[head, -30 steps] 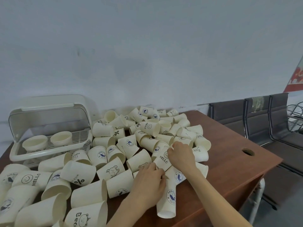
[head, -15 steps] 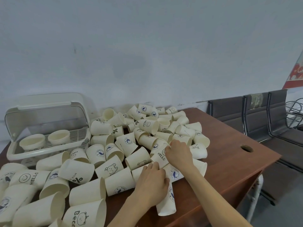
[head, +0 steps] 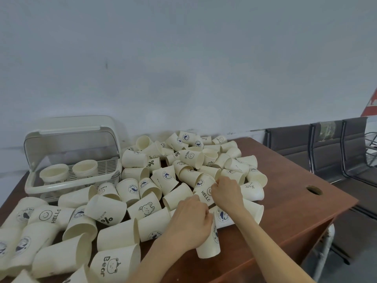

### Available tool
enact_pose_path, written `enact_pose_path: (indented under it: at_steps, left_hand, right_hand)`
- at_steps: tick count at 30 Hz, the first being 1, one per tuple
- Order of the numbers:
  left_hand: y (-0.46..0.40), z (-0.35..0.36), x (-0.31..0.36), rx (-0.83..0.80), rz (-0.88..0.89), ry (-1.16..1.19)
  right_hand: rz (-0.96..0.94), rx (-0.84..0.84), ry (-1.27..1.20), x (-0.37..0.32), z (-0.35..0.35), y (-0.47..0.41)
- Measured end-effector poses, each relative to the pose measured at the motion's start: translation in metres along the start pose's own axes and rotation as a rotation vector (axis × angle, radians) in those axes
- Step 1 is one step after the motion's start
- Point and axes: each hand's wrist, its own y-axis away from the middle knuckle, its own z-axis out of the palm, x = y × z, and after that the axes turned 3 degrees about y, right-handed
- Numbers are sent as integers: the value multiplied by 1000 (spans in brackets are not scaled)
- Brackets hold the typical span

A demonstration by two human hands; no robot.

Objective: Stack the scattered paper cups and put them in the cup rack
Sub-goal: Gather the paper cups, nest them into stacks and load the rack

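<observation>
Cups (head: 106,211) strewn, brown table (head: 285,201), seemingly office

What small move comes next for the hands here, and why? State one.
Probably slide the HELLO cup, which the right hand grips, into the cup under the left hand. Both hands are already on cups at the table's near edge. The cup rack holds only two stacks, and most cups lie loose.

Both hands (head: 190,220) (head: 226,192) forward, fingers curled
</observation>
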Motion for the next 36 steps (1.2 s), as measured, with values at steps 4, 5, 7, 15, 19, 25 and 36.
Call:
enact_pose_path:
  at_steps: [4, 5, 7, 15, 19, 25, 36]
  left_hand:
    - [3, -9, -8, 32, -4, 11]
    - [4, -10, -9, 38, -8, 13]
    - [5, -12, -10, 52, -16, 18]
    - [6, -19, -11, 114, -9, 46]
    - [3, -30, -13, 183, -13, 65]
    - [6, -49, -27, 286, -47, 67]
    - [28, -90, -61, 407, -160, 77]
  right_hand:
    - [-15, 22, -35, -5, -5, 0]
    - [-7, 27, -52, -6, -7, 0]
    - [6, 44, -91, -7, -11, 0]
    - [-28, 135, -102, -18, -28, 3]
    - [-43, 158, -64, -28, -33, 6]
    - [-89, 157, -124, -48, -30, 8]
    - [-209, 128, -121, -92, -17, 20]
